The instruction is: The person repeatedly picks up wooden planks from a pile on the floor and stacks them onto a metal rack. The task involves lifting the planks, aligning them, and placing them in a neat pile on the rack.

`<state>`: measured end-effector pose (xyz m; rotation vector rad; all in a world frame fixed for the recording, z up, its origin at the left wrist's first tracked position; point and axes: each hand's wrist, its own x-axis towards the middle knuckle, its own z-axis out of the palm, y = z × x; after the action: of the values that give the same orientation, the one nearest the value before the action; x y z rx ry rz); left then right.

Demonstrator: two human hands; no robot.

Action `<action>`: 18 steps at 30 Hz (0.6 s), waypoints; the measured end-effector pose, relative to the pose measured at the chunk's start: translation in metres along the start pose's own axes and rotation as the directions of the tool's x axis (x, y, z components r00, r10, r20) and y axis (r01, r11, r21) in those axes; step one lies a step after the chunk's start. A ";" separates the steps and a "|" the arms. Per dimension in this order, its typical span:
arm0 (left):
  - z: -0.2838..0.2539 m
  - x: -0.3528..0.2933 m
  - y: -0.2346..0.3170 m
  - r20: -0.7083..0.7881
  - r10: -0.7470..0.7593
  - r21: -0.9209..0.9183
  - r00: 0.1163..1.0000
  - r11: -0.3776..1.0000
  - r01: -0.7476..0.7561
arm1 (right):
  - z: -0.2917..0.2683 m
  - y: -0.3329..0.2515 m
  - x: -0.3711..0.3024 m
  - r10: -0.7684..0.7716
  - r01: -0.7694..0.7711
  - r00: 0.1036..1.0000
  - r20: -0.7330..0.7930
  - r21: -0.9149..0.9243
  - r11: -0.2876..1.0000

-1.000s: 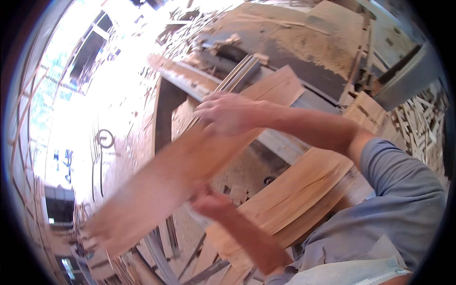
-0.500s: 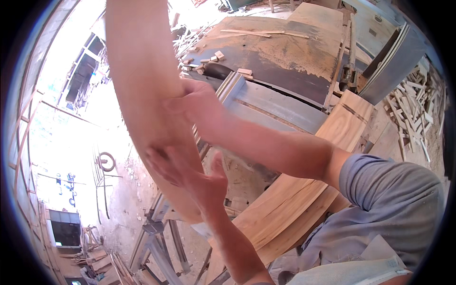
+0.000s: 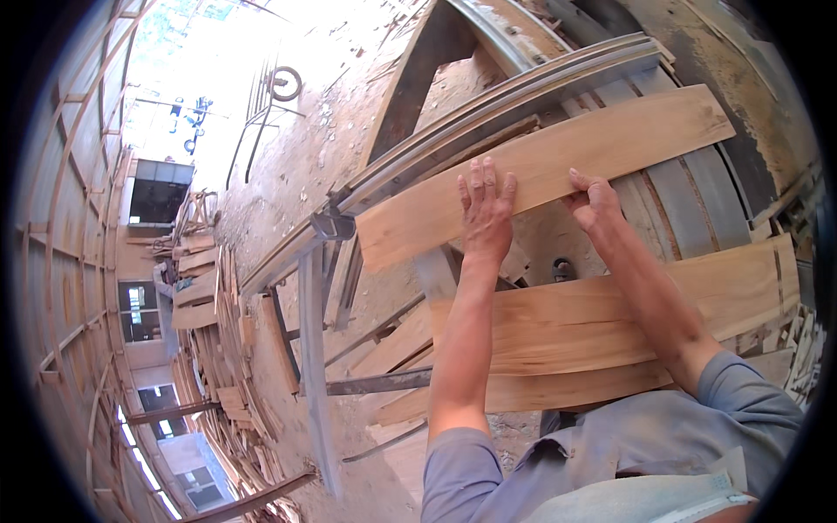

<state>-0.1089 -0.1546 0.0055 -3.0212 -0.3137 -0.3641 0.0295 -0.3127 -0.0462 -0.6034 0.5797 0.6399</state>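
A long, pale wooden board (image 3: 540, 170) lies slantwise before me across the metal rails and slatted bed of the machine. On its top face, left of the middle, my left hand (image 3: 488, 213) rests flat with the fingers stretched out. My right hand (image 3: 597, 200) grips the near edge of the same board, thumb uppermost; its other fingers are curled and partly hidden. Nearer my body, wider wooden planks (image 3: 567, 331) lie one over another, below my right forearm.
The metal guide rail (image 3: 514, 96) runs behind the board, ending at a bracket (image 3: 334, 227). A steel leg (image 3: 316, 366) stands to the left. Stacked timber (image 3: 235, 349) lines the wall at far left. The dark machine top (image 3: 706, 61) is at upper right.
The board was raised steeply in front of me and now lies lower, across the rails. Both hands have come down with it, and the view has turned toward the left.
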 end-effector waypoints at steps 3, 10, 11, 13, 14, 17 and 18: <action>0.017 0.001 -0.016 0.011 -0.015 0.021 1.000 1.000 0.015 | 0.007 0.009 0.007 0.015 -0.014 1.000 0.009 -0.044 0.999; 0.026 0.006 -0.049 -0.040 -0.029 0.086 0.999 0.996 0.033 | 0.027 0.033 0.017 0.007 0.008 0.993 0.114 -0.127 0.992; 0.025 0.003 -0.051 -0.032 -0.039 0.095 0.999 0.995 0.041 | 0.030 0.037 0.014 0.014 0.003 0.993 0.115 -0.146 0.989; 0.024 0.004 -0.057 -0.028 -0.045 0.105 0.999 0.993 0.048 | 0.033 0.034 0.008 0.077 -0.036 0.983 0.169 -0.235 0.971; 0.023 0.002 -0.060 -0.026 -0.049 0.102 0.998 0.993 0.052 | 0.031 0.030 0.003 0.143 -0.071 0.967 0.211 -0.312 0.947; 0.027 0.000 -0.062 -0.020 -0.071 0.069 0.997 0.995 0.073 | 0.027 -0.005 -0.011 0.349 -0.149 0.918 0.190 -0.651 0.745; 0.028 0.001 -0.063 -0.018 -0.078 0.057 0.997 0.995 0.079 | 0.025 -0.021 -0.015 0.410 -0.164 0.900 0.147 -0.757 0.632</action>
<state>-0.1151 -0.0904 -0.0176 -2.9544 -0.4350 -0.3774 0.0413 -0.3151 -0.0128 -1.1548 0.0861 1.2854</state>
